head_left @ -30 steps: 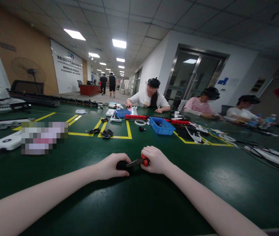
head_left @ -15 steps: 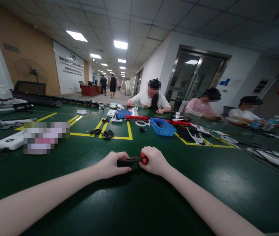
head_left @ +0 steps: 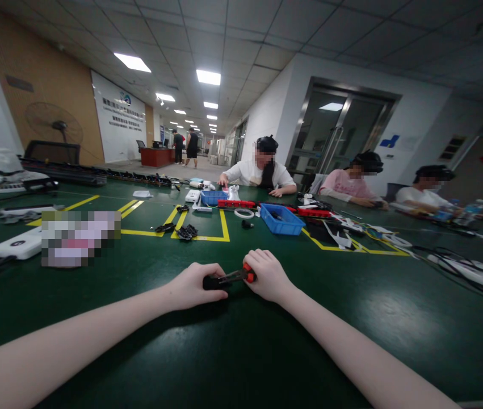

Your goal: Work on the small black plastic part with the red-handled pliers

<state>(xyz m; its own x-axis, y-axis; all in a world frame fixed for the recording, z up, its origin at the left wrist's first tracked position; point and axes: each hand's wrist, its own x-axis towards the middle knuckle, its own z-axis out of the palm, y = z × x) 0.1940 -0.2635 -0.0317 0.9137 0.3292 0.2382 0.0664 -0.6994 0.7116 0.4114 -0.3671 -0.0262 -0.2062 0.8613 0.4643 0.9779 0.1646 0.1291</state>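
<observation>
My right hand [head_left: 269, 275] is closed round the red-orange handles of a pair of pliers [head_left: 233, 276]. The metal jaws point left and slope slightly down, reaching a small black part [head_left: 212, 283]. That part sits pinched between the thumb and fingers of my left hand [head_left: 190, 287], just above the table. Its exact kind is hard to make out, and my fingers cover some of it. Whether the jaws grip it or only touch it, I cannot tell. Beyond my hands, a small black piece [head_left: 247, 224] lies on the table.
A blue bin [head_left: 281, 220] stands past my right hand, with a smaller blue tray [head_left: 214, 197] farther back. Black parts [head_left: 187, 232] lie near yellow tape lines. On the left is a white device [head_left: 16, 244]; at right, a white power strip [head_left: 473, 275] with cables. Co-workers sit opposite.
My right hand has risen slightly, so the pliers slope more steeply down toward the black part. My left hand stays nearly still. A co-worker's hand opposite has shifted a little.
</observation>
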